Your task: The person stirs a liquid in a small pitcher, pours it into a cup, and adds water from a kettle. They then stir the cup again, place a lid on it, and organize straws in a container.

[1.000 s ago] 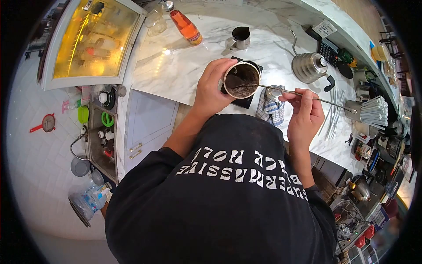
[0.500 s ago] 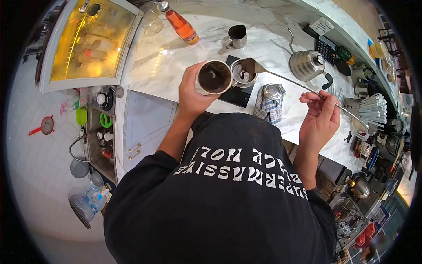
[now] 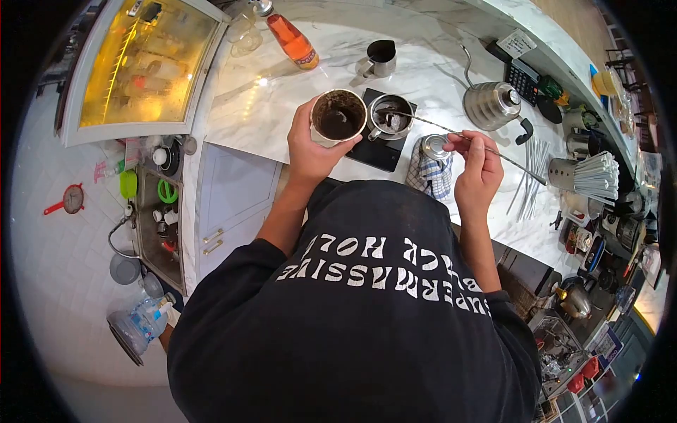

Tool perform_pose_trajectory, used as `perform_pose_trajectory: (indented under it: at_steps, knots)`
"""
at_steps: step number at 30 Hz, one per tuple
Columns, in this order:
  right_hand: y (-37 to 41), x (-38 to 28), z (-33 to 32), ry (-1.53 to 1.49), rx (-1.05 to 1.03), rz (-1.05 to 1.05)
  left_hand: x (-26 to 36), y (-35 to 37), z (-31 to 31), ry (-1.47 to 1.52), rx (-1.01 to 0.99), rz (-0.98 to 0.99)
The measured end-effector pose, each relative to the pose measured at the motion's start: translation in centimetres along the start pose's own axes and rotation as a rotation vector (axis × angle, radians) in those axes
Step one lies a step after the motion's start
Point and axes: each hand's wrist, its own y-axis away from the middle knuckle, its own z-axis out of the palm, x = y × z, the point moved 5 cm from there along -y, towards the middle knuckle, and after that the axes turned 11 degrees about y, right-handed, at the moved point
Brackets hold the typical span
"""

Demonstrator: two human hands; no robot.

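My left hand (image 3: 310, 154) is wrapped round a pale cup (image 3: 323, 140) tilted so its mouth faces me. Dark brown powder coats its inside and bottom. Between the fingers of my right hand (image 3: 481, 169) is a long twisted-handle bar spoon (image 3: 431, 123). Its head reaches into a steel pitcher (image 3: 374, 133), which stands on a black scale (image 3: 379, 158). What lies at the pitcher's bottom is hard to make out. Close to my right fingers is a round metal lid-like piece (image 3: 436, 146) on a blue-and-white checked cloth (image 3: 429, 176).
Beyond the scale stands another steel pitcher (image 3: 383, 65). A bottle of red-orange liquid (image 3: 290, 41) and a gooseneck kettle (image 3: 490, 104) are on the marble counter (image 3: 437, 49). White straws (image 3: 598, 176) fill a holder at right. A sink (image 3: 149, 236) lies left.
My right hand has moved left and brought the spoon's head down into the pitcher; earlier it was above the pitcher's right side, carrying brown powder. The cup has shifted slightly up and left.
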Motion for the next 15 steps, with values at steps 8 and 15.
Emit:
perform_pose_trajectory:
  at_steps: [8,15]
  knots:
    - [0.0,-0.3,-0.6,0.034,0.012,-0.018,0.4,-0.1,1.0,-0.037,-0.03,0.008]
    - [0.1,-1.1,-4.1,-0.142,0.262,-0.038,1.8,-0.1,1.4,-0.076,-0.052,0.066]
